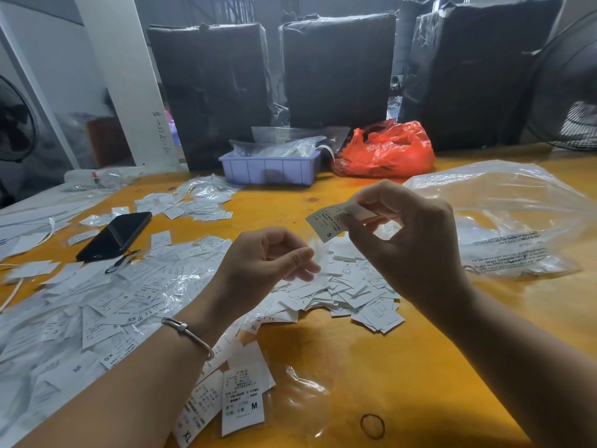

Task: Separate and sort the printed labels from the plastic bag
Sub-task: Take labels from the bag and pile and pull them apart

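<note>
The right hand (407,240) was raised above the yellow tabletop (371,367), its thumb and fingers pinching a white label (326,223) marked S. The left hand (268,263), a bracelet (189,334) on its wrist, was held just to the left and lower, fingers curled, pinching a small clear sleeve (315,253). Beneath both hands lay a loose pile of labels (352,295). A wider spread of labels and clear wrappers (106,302) covered the left of the tabletop, with a black phone (113,236) lying on it. Near the front edge lay a few larger labels, one marked M (244,405), and a black rubber band (372,425) to their right. A large clear plastic bag (510,221) lay at the right. At the far side stood a lilac tray (269,171) holding clear packets, with a red bag (386,150) beside it on the right.
</note>
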The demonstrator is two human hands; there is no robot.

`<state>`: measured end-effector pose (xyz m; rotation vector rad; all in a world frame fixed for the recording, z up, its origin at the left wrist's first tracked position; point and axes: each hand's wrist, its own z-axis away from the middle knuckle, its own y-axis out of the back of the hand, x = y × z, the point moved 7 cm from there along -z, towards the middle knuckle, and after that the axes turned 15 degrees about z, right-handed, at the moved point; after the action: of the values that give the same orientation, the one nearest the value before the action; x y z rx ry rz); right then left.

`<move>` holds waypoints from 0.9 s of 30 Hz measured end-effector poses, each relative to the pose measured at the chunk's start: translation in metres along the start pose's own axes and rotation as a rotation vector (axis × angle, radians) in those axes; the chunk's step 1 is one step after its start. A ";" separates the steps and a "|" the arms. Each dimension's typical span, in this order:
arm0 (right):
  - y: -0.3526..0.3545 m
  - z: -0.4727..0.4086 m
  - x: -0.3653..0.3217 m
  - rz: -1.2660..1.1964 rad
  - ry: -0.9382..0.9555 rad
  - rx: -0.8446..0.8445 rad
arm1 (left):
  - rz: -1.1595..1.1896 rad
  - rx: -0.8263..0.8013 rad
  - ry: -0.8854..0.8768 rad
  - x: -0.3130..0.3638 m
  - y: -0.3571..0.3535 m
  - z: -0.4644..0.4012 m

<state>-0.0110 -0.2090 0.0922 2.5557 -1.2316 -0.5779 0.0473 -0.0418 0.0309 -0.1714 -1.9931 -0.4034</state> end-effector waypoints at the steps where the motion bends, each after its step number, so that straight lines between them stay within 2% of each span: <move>1: 0.000 0.000 0.000 0.005 0.005 0.002 | 0.004 -0.003 0.000 0.001 0.000 0.000; 7: -0.005 0.002 0.003 -0.002 -0.023 -0.040 | 0.019 -0.004 -0.004 0.002 -0.001 0.001; 13: -0.012 0.002 0.006 -0.041 -0.021 -0.152 | 0.018 -0.010 -0.016 0.004 -0.001 0.001; 21: -0.036 0.009 0.012 -0.031 -0.039 -0.439 | 0.008 -0.091 0.049 -0.001 -0.010 0.002; 27: -0.026 0.002 0.024 -0.127 -0.185 -0.310 | 0.059 -0.057 0.069 0.000 -0.006 0.002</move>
<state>0.0198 -0.2126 0.0747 2.3696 -0.9480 -0.9699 0.0441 -0.0463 0.0289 -0.2480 -1.9052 -0.4233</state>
